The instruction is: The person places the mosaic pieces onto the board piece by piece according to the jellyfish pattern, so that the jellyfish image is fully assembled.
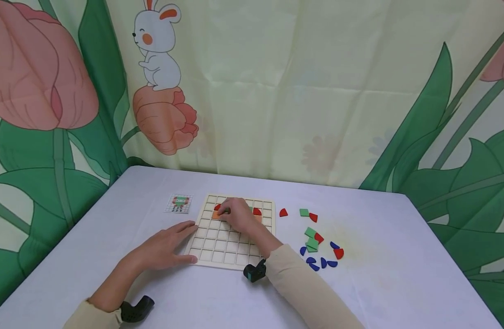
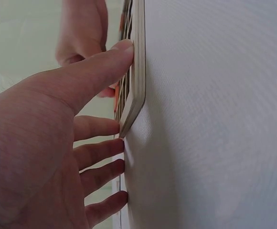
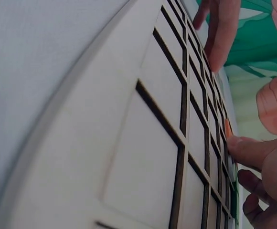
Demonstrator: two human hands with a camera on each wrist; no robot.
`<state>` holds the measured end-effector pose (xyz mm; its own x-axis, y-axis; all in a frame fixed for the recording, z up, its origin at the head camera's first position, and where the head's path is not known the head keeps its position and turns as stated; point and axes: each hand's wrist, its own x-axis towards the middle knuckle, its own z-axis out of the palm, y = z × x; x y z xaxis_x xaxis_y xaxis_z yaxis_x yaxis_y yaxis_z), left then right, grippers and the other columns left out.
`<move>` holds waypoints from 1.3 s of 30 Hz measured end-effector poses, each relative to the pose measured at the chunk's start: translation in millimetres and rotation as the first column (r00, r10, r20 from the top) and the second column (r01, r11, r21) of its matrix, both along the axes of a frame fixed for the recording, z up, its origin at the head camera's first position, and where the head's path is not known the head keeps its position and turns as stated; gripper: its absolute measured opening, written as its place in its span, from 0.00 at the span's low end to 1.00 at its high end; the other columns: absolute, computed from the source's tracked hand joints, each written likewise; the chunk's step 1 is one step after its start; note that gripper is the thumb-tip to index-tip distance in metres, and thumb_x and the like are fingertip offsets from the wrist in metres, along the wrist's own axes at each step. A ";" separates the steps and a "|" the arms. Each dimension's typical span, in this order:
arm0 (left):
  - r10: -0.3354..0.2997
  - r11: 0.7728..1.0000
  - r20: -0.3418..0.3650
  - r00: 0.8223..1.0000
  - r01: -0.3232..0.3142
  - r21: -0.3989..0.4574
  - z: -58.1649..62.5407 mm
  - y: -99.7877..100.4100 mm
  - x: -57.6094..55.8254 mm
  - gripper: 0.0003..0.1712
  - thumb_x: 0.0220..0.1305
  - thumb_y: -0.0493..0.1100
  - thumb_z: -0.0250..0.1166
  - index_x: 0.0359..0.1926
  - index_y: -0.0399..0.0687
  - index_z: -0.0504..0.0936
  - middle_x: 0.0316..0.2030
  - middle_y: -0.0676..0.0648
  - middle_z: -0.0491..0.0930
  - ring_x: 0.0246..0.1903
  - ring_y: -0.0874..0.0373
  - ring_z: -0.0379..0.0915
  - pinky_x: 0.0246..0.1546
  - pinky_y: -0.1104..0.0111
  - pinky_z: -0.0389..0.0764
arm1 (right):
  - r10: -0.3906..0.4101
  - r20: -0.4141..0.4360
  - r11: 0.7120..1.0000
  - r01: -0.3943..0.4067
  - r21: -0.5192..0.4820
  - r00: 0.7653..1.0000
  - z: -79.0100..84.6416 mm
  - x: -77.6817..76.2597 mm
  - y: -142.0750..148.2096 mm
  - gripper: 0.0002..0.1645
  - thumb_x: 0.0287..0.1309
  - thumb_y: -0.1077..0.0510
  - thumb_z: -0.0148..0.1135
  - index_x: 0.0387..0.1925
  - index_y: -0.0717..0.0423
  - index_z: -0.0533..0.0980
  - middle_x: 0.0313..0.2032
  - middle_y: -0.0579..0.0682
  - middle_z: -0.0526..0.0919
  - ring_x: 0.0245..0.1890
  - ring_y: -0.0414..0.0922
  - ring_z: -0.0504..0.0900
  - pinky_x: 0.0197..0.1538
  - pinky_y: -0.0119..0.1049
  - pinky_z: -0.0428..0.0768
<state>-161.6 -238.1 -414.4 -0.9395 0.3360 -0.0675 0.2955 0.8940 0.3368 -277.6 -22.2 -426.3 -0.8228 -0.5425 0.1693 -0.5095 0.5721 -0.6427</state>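
A pale wooden grid board [image 1: 212,244] lies on the table. My left hand [image 1: 163,246] rests along its left side with extended fingers; in the left wrist view the thumb [image 2: 117,57] touches the board's edge. My right hand [image 1: 240,217] is over the board's far rows, fingers bent downward. Beneath and beside it are an orange piece [image 1: 215,214], a red piece [image 1: 217,207] and a bit of green. In the right wrist view the thumb [image 3: 243,148] is at the orange piece [image 3: 228,128]; whether anything is pinched is hidden. Another red piece [image 1: 257,211] sits farther right on the board.
A small card with a gridded coloured figure [image 1: 180,204] lies beyond my left hand. Right of the board are loose red pieces [image 1: 338,253], green squares [image 1: 310,232] and blue half-rounds [image 1: 332,264]. A printed curtain [image 1: 252,91] hangs behind the table's far edge.
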 end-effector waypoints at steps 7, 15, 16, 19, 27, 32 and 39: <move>0.002 1.000 0.001 1.000 -0.002 -0.003 1.5 2.3 0.6 0.50 0.52 0.67 0.67 0.70 0.47 0.64 0.71 0.43 0.61 0.69 0.41 0.59 0.61 0.41 0.66 | 0.010 0.017 0.999 -0.010 0.032 1.000 4.1 -0.6 2.3 0.05 0.56 0.63 0.68 0.35 0.55 0.86 0.43 0.48 0.86 0.51 0.45 0.81 0.57 0.38 0.78; -0.001 1.000 -0.009 1.000 0.001 -0.015 0.9 2.0 0.3 0.50 0.52 0.67 0.68 0.70 0.46 0.65 0.71 0.42 0.61 0.69 0.41 0.60 0.61 0.41 0.68 | 0.021 0.017 0.998 -0.022 0.059 1.000 6.8 2.6 9.6 0.11 0.57 0.62 0.67 0.42 0.51 0.85 0.47 0.46 0.83 0.50 0.44 0.78 0.54 0.36 0.77; -0.001 1.000 -0.007 1.000 0.001 -0.012 0.9 2.0 0.3 0.51 0.52 0.67 0.68 0.70 0.46 0.65 0.71 0.42 0.61 0.69 0.41 0.60 0.61 0.41 0.67 | 0.020 0.015 0.998 -0.020 0.051 1.000 7.7 3.4 10.7 0.11 0.57 0.62 0.67 0.42 0.51 0.85 0.47 0.46 0.83 0.48 0.44 0.78 0.53 0.35 0.78; -0.008 1.000 -0.011 1.000 0.008 -0.013 0.2 1.2 0.1 0.50 0.52 0.67 0.68 0.70 0.46 0.65 0.71 0.42 0.61 0.69 0.41 0.60 0.61 0.41 0.67 | 0.023 -0.001 1.000 -0.023 0.021 1.000 11.1 5.8 15.6 0.11 0.57 0.61 0.66 0.43 0.52 0.85 0.49 0.48 0.83 0.41 0.44 0.79 0.46 0.34 0.78; -0.018 1.000 -0.027 0.999 0.018 -0.011 -0.9 0.3 0.3 0.51 0.53 0.67 0.68 0.70 0.45 0.65 0.71 0.42 0.61 0.69 0.41 0.59 0.61 0.41 0.67 | 0.013 -0.036 1.000 -0.014 -0.026 0.999 16.5 10.4 36.6 0.10 0.56 0.62 0.68 0.41 0.55 0.85 0.47 0.50 0.83 0.39 0.47 0.79 0.42 0.33 0.78; -0.018 1.000 -0.034 0.999 0.018 -0.010 0.8 1.5 1.0 0.50 0.52 0.66 0.68 0.69 0.44 0.65 0.71 0.41 0.62 0.69 0.40 0.60 0.61 0.41 0.67 | -0.031 -0.046 1.000 0.030 -0.008 0.998 14.3 10.1 51.6 0.10 0.56 0.60 0.68 0.41 0.52 0.85 0.47 0.49 0.83 0.36 0.47 0.78 0.39 0.34 0.77; -0.017 1.000 -0.031 0.999 0.017 0.000 0.2 1.6 1.7 0.50 0.53 0.66 0.68 0.69 0.45 0.65 0.70 0.41 0.62 0.69 0.41 0.60 0.61 0.42 0.67 | -0.118 -0.051 0.993 0.118 -0.011 0.992 10.8 10.9 75.1 0.09 0.56 0.59 0.68 0.40 0.52 0.85 0.46 0.49 0.84 0.45 0.48 0.77 0.45 0.40 0.78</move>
<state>-159.9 -236.6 -414.2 -0.9353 0.3518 -0.0386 0.3207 0.8886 0.3280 -266.7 52.9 -415.5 -0.8712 -0.4404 0.2170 -0.4710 0.6252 -0.6223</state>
